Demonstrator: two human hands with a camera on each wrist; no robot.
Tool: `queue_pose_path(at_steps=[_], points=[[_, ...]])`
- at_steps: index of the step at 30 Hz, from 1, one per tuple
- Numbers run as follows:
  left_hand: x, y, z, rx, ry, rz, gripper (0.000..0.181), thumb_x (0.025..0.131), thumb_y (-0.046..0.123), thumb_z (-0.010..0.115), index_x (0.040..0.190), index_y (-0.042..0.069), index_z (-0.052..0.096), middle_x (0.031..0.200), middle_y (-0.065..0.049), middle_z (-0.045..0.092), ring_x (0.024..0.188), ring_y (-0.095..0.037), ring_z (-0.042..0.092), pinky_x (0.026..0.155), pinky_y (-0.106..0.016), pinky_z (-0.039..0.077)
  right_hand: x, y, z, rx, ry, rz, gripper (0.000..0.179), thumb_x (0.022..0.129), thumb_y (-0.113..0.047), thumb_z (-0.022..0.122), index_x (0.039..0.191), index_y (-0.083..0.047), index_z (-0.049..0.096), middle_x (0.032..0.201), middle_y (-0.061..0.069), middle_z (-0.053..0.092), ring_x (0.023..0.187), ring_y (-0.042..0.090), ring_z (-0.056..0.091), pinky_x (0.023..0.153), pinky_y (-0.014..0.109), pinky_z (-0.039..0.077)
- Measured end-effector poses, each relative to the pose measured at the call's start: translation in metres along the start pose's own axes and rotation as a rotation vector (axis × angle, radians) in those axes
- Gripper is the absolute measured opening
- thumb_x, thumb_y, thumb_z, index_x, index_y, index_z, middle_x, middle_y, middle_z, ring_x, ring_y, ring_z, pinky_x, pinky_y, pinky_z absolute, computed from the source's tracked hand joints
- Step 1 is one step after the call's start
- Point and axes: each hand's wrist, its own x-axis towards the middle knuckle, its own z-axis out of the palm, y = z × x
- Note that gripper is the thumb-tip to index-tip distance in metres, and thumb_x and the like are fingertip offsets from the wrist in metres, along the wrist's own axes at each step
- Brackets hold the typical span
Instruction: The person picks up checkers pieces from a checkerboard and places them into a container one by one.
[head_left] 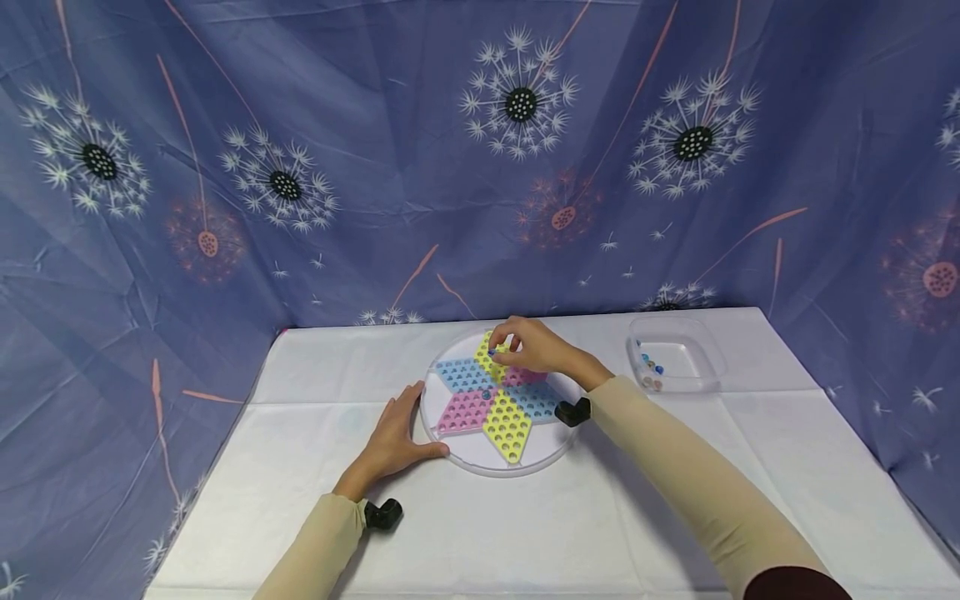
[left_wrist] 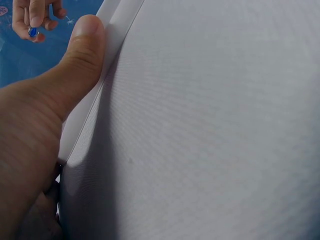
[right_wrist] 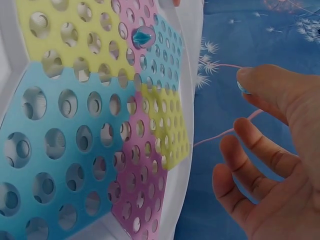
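A round white Chinese checkers board (head_left: 547,446) with a yellow, pink and blue star of holes lies on the table. Above the far yellow point of the star, my right hand (head_left: 528,346) pinches a blue marble (left_wrist: 33,32) between thumb and index finger, the other fingers loosely bent. My left hand (head_left: 392,435) rests against the board's left rim, its thumb and fingers spread along the edge. One teal marble (right_wrist: 143,37) sits in a hole near the middle of the star. The left hand's fingertips are out of sight in the left wrist view.
To the right of the board stands a clear plastic container (head_left: 686,387) with several marbles (head_left: 649,365) at its left side. A white cloth (head_left: 480,533) covers the table. Behind it hangs a blue curtain (head_left: 420,167) with dandelion prints.
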Motion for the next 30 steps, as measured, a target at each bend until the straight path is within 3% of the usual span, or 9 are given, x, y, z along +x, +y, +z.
queue_pose_path(at_steps=[14,30], points=[[-0.001,0.0,0.001,-0.01,0.047,0.045,0.122,0.07,0.046,0.094,0.16,-0.002,0.026,0.164,-0.023,0.031,0.154,-0.041,0.02,0.128,-0.054,0.01,0.001,0.003,0.0,0.011,0.009,0.007,0.013,0.095,-0.02,0.076,0.107,-0.017,0.075,0.114,0.008,0.067,0.092,0.02,0.066,0.083,0.038,0.059],[-0.001,0.0,0.001,0.007,0.012,0.002,0.125,0.071,0.048,0.093,0.162,0.0,0.023,0.166,-0.019,0.027,0.156,-0.035,0.017,0.13,-0.047,0.007,-0.021,0.014,-0.012,0.022,0.11,0.011,0.019,0.095,-0.019,0.076,0.113,-0.012,0.073,0.111,0.012,0.065,0.094,0.025,0.064,0.081,0.042,0.058]])
